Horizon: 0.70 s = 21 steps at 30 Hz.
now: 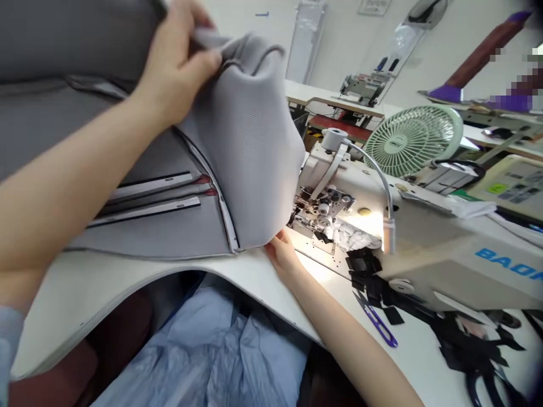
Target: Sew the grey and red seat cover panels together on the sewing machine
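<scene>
Green fan (413, 138) at back; purple snips (379, 325) (black scraps (363, 264) beside).

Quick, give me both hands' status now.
Left hand: closed, gripping the grey fabric.
Right hand: at the fabric's lower edge; grip cannot be told.

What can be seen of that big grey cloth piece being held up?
The grey cloth piece looks like finely ribbed textile. Its upper part bulges like a hood; the rest spreads over the table, with two pale strips. A piped seam curves down to its lower corner. The left hand pinches a fold at the top; the right hand touches the lower edge beside the sewing machine.
</scene>
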Tool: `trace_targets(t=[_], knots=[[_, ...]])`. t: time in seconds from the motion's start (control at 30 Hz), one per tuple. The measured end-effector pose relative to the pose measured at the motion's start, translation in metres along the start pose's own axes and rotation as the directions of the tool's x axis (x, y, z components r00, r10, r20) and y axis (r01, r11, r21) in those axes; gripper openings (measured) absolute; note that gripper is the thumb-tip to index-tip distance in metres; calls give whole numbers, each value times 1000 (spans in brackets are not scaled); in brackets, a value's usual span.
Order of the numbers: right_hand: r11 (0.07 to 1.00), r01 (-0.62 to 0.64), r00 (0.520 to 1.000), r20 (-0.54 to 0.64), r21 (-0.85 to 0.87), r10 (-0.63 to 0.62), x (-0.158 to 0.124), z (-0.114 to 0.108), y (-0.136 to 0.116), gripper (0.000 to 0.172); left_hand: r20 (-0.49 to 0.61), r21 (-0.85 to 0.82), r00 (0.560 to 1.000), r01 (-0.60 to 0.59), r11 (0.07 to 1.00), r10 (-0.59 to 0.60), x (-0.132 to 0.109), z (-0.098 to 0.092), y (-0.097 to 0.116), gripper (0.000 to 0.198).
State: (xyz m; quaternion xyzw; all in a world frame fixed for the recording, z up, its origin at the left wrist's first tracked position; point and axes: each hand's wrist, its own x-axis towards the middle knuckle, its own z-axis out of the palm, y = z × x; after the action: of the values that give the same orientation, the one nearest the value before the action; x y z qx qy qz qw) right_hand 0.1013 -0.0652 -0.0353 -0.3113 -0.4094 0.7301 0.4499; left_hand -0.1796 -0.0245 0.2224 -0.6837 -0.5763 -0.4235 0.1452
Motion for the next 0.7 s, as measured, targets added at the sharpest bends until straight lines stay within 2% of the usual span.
trace_targets(t=[0.1, 0.13, 0.17, 0.2, 0.23, 0.27, 0.3, 0.33, 0.37, 0.4, 0.43, 0.47, 0.57, 0.63, 0.7], knots=[[991, -59, 998, -28, 119, 63, 0, -3, 1, 40, -23, 87, 972, 233, 968, -232, -1, 52, -29, 42], [985, -80, 996, -34, 151, 86, 1, -2, 0, 41, -36, 105, 958, 286, 952, -284, -9, 69, -38, 50], [980, -97, 994, -41, 172, 105, 2, -1, -1, 42, -47, 110, 962, 272, 956, -268, -21, 86, -43, 57], [975, -113, 991, -48, 190, 125, 3, 0, -2, 41, -40, 108, 984, 178, 978, -175, -34, 101, -45, 60], [969, -131, 988, -55, 209, 145, 5, 2, -3, 40, 4, 84, 1000, 8, 996, -9, -50, 114, -43, 56], [961, -149, 984, -63, 233, 167, 7, 3, -5, 39, 86, 23, 976, -203, 979, 200, -66, 125, -37, 49], [951, -168, 979, -71, 260, 192, 9, 3, -6, 38, 217, -72, 885, -407, 911, 413, -81, 134, -29, 41], [939, -186, 973, -79, 288, 217, 10, 3, -7, 36, 303, -200, 733, -576, 793, 609, -95, 142, -19, 37], [927, -200, 967, -87, 317, 238, 12, 3, -9, 35, 361, -299, 598, -652, 697, 715, -107, 149, -10, 35], [916, -206, 962, -97, 344, 253, 13, 2, -10, 34, 381, -385, 495, -683, 621, 781, -115, 155, -3, 34], [906, -210, 958, -107, 367, 265, 14, 1, -11, 33, 379, -442, 437, -689, 575, 816, -121, 160, 2, 34], [898, -212, 954, -117, 386, 276, 14, 0, -12, 33, 369, -474, 422, -681, 558, 828, -123, 165, 5, 35], [881, -221, 943, -137, 418, 302, 15, -1, -14, 31, 295, -499, 435, -689, 526, 851, -119, 176, 4, 37], [877, -229, 942, -133, 422, 309, 15, -1, -15, 32, 247, -500, 418, -718, 484, 874, -115, 182, 1, 36], [879, -231, 942, -130, 416, 310, 15, 0, -16, 34, 229, -486, 425, -730, 481, 876, -116, 187, -1, 33]])
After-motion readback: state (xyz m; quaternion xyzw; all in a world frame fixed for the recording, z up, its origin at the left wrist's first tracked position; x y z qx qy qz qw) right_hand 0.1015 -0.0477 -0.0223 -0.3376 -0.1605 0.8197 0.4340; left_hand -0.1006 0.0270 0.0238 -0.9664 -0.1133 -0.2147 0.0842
